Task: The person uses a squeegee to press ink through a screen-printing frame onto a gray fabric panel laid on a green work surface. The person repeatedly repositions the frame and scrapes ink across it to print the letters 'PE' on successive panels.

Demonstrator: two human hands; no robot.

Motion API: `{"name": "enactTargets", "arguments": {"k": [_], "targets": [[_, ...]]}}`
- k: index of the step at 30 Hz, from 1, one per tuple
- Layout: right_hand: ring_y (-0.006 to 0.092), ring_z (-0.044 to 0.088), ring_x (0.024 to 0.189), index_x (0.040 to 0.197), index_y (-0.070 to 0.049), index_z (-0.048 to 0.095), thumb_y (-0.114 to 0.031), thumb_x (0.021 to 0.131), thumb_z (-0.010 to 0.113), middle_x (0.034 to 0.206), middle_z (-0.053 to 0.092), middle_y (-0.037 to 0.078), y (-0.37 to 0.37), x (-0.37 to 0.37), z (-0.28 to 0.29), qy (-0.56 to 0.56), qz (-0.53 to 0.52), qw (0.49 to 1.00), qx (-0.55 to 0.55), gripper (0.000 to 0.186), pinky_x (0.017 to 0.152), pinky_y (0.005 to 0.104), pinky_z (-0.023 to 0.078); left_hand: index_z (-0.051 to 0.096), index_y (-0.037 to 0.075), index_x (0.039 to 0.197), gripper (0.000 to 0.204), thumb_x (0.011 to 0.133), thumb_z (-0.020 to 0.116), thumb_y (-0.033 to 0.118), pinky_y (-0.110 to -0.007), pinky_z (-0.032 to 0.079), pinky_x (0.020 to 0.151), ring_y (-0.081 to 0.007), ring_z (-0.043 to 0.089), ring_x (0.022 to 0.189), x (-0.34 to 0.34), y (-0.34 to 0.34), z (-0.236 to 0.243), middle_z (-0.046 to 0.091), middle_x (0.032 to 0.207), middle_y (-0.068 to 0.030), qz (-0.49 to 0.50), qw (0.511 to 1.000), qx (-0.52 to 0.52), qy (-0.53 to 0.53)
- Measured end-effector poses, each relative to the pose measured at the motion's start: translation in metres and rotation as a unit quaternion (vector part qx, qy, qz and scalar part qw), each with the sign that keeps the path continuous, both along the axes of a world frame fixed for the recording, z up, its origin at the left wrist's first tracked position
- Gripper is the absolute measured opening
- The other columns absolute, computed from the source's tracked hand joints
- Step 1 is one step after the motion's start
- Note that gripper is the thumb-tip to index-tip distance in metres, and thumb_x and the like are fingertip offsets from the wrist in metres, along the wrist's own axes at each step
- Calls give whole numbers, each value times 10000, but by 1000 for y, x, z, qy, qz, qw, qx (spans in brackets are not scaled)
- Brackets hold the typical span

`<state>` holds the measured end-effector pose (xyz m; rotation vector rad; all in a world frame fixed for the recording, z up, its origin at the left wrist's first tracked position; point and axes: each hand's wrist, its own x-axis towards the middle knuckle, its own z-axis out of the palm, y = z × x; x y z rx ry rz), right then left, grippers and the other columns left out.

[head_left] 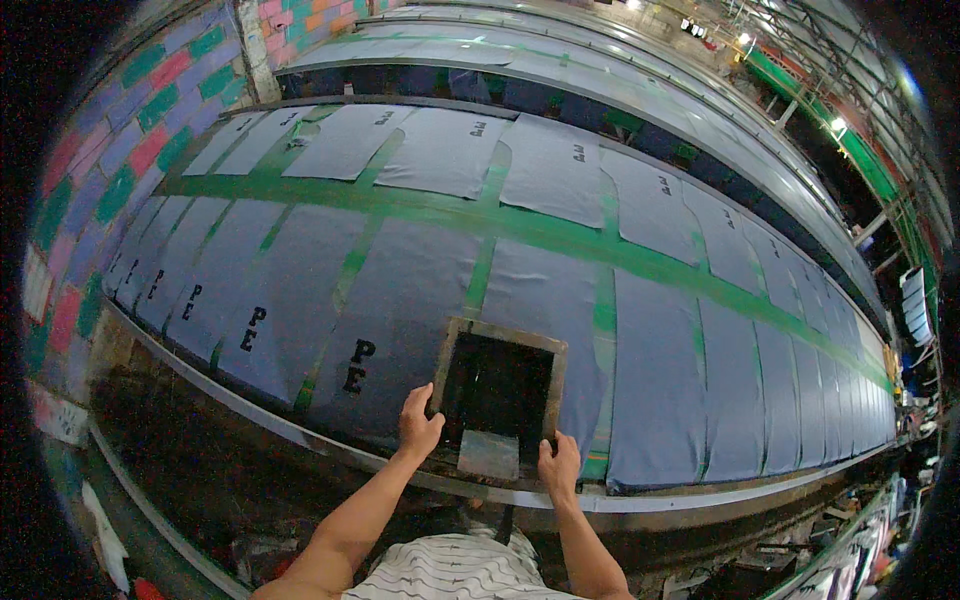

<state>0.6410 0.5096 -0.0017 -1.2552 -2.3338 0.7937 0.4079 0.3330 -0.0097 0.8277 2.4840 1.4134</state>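
Note:
A screen printing frame (556, 390) with wooden edges and a dark mesh lies near the front edge of the long table, over a blue-grey fabric piece (535, 290). My left hand (421, 422) grips the frame's left side near its lower corner, fingers curled round the edge. On the opposite side, my right hand (560, 464) holds the lower right edge. Inside the frame, at its near end, rests a flat grey squeegee (488, 454), touched by neither hand. The fabric under the mesh is hidden.
Fabric pieces lie in two rows on the green table (440, 208); several to the left bear black printed letters (358, 366). A metal rail (300, 430) runs along the near edge. More long tables (480, 45) stand beyond, and a painted brick wall (150, 110) rises at left.

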Motion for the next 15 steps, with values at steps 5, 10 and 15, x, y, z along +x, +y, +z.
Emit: {"name": "enactTargets", "arguments": {"k": [5,10,15], "targets": [[397,616,991,1169,24,648,-195,912,645,1063,641,206,2,4,1,-20,-9,999,-28,338,857,456,487,555,-48,1322,595,739,653,19,-449,417,1074,-388,536,1247,4,3,4,578,1316,-227,-3,1000,-11,-11],[399,620,982,1166,48,642,-202,926,638,1069,643,215,11,9,1,-12,-9,1000,-19,346,861,452,492,556,-49,1321,585,748,648,20,-451,423,1067,-391,539,1238,5,13,-4,577,1311,-222,-8,1000,2,-14],[410,623,981,1166,63,638,-182,935,622,1073,647,225,13,8,1,-9,-4,1000,-18,337,861,450,494,534,-51,1343,582,775,635,24,-456,424,1064,-389,534,1240,6,13,-3,557,1325,-221,-10,1000,-7,-13]]}}
